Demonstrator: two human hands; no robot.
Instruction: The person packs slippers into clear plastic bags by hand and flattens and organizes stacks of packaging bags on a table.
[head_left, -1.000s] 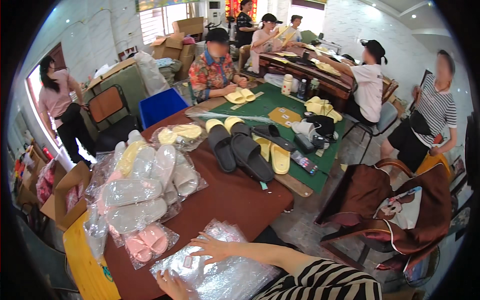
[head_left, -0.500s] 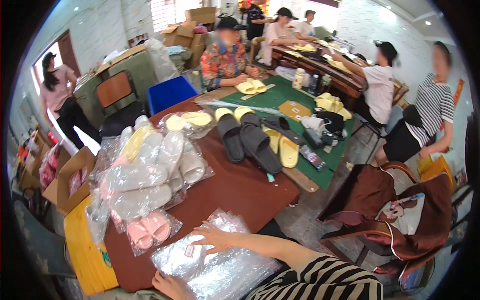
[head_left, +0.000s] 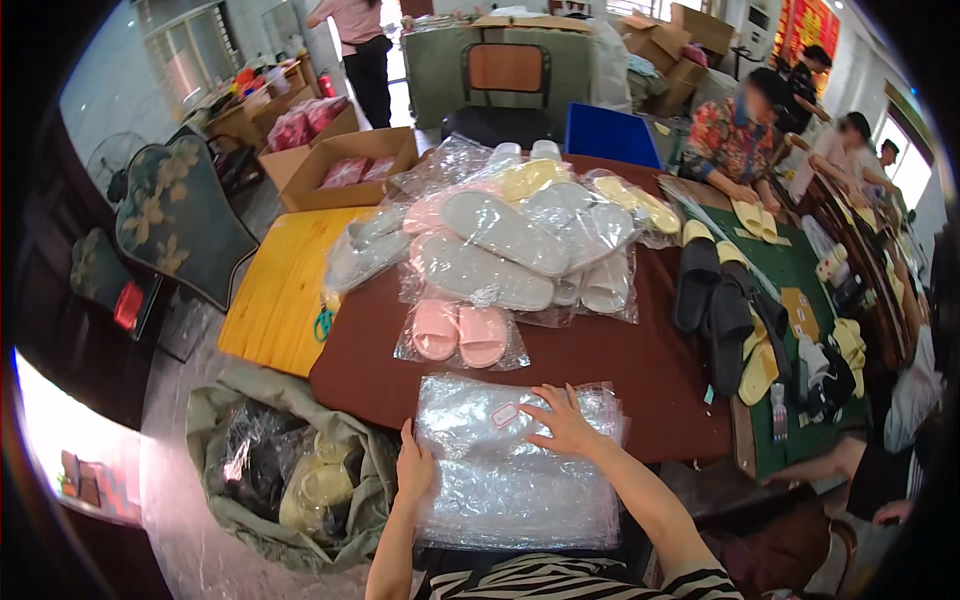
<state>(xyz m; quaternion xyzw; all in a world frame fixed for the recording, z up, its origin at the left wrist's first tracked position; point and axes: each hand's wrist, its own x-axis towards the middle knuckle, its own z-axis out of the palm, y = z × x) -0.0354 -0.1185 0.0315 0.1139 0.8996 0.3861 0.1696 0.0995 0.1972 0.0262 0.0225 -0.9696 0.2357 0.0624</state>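
A stack of clear flat plastic bags (head_left: 515,505) lies along the near edge of the brown-covered table (head_left: 370,350), with a small red-framed label near its top. My right hand (head_left: 562,425) rests on it, palm down with fingers spread beside the label. Along the stack's left edge is my left hand (head_left: 414,465), its fingers straight and pointing away from me. Just beyond the bags sits a bagged pair of pink slippers (head_left: 480,335). Behind them is a heap of bagged grey slippers (head_left: 490,275), with yellow and pink pairs among them.
An olive sack (head_left: 240,535) of bagged slippers stands at lower left, below a yellow board (head_left: 270,300). Dark slippers (head_left: 725,310) lie on the table's right side by a green mat (head_left: 765,450). Beyond are a carton (head_left: 310,195), a blue bin (head_left: 612,138) and a co-worker (head_left: 725,140) handling yellow slippers.
The view has swung left, bringing the olive sack and the patterned chair into fuller sight. Both hands are still at the bag stack, the right one flat on it.
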